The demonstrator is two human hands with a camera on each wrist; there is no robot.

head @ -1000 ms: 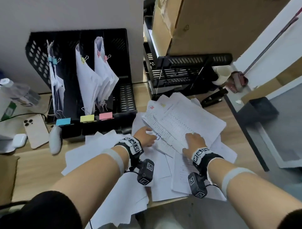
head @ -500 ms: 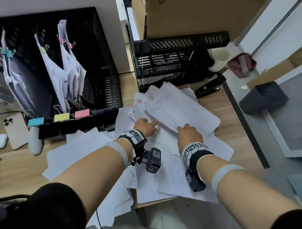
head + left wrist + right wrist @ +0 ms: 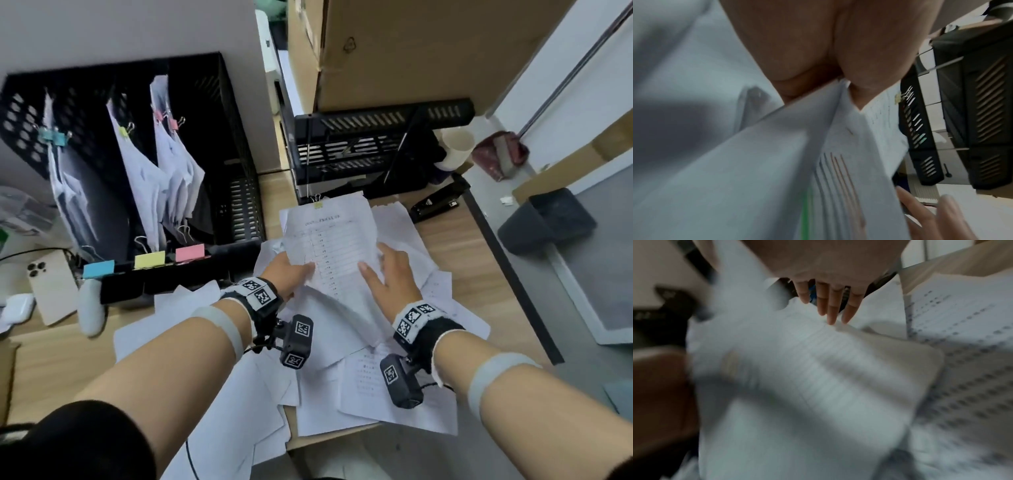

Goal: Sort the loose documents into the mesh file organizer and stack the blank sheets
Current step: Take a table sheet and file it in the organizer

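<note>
A printed document with a yellow binder clip at its top is lifted off the paper pile. My left hand pinches its left edge, thumb on top; the left wrist view shows the document caught between thumb and fingers. My right hand lies with straight fingers against the sheet's right side; the right wrist view shows those fingers straight over the paper. Loose sheets cover the desk below. The black mesh file organizer stands at the left with clipped bundles in its slots.
Blue, yellow and pink labels mark the organizer's front. A black letter tray under a cardboard box stands behind the pile, a stapler to its right. A phone and mouse lie left. The desk edge runs along the right.
The clipped document has come up off the pile and turned upright toward me. My left hand has taken its left edge, and my right hand has moved up along its right side.
</note>
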